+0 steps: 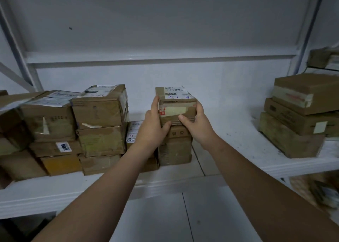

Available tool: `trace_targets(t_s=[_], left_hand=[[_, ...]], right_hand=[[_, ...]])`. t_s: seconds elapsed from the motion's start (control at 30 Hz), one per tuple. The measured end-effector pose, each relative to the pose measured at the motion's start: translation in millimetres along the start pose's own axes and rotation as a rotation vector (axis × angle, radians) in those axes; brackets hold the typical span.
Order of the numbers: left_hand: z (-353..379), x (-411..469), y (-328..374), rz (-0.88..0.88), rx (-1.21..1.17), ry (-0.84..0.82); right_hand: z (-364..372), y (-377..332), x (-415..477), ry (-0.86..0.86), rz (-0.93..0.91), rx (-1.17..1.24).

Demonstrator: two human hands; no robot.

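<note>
White shelf (238, 130) spans the view, with a second board above it and an upright post at each side; left stack (73, 128) is the largest group: several columns of brown cartons, taped, packed side by side on the left half of the shelf; right stack (297, 117) holds three flat cartons, one on another, well apart from the centre; centre stack (175, 150) stands just beside the left stack, near the shelf's front edge; box (176, 102), a small taped brown carton, sits at the top of the centre stack, level and upright; whether it rests on the carton below or is held just clear of it cannot be told; left hand (153, 124) grips the box on its left side, fingers up along the side wall, thumb at the lower front edge; right hand (199, 124) grips the box on its right side, fingers curled round the side wall, thumb pressed on the front face; label (177, 92), white with print and blue handwriting, lies on the box top; tag (63, 146) reading 1206 is on a carton low in the left stack.
</note>
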State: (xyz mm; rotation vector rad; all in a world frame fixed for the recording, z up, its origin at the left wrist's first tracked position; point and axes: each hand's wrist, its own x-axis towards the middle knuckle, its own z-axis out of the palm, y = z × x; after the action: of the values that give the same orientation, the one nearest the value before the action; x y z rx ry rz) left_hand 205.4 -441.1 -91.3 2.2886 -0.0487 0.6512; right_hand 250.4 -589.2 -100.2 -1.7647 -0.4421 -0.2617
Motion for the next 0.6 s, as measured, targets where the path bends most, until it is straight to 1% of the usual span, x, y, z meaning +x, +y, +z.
trace_targets(t_s=[0.07, 0.13, 0.27, 0.37, 0.47, 0.6], left_hand=[[-3, -4, 4, 0.007, 0.049, 0.003], [-7, -10, 8, 0.049, 0.134, 0.045], [-14, -15, 22, 0.173, 0.286, 0.16], [-12, -13, 43, 0.283, 0.36, 0.207], [1, -9, 68, 0.349, 0.373, 0.193], [36, -10, 100, 0.374, 0.326, 0.135]], right_hand=[[0, -1, -1, -0.003, 0.006, -0.012], [-3, -4, -4, 0.001, 0.016, -0.022], [-18, -12, -10, 0.027, 0.051, -0.072], [-37, -17, -15, 0.076, 0.011, -0.136], [-64, -20, -21, 0.151, -0.021, -0.192], [-112, -18, -33, 0.246, -0.085, -0.224]])
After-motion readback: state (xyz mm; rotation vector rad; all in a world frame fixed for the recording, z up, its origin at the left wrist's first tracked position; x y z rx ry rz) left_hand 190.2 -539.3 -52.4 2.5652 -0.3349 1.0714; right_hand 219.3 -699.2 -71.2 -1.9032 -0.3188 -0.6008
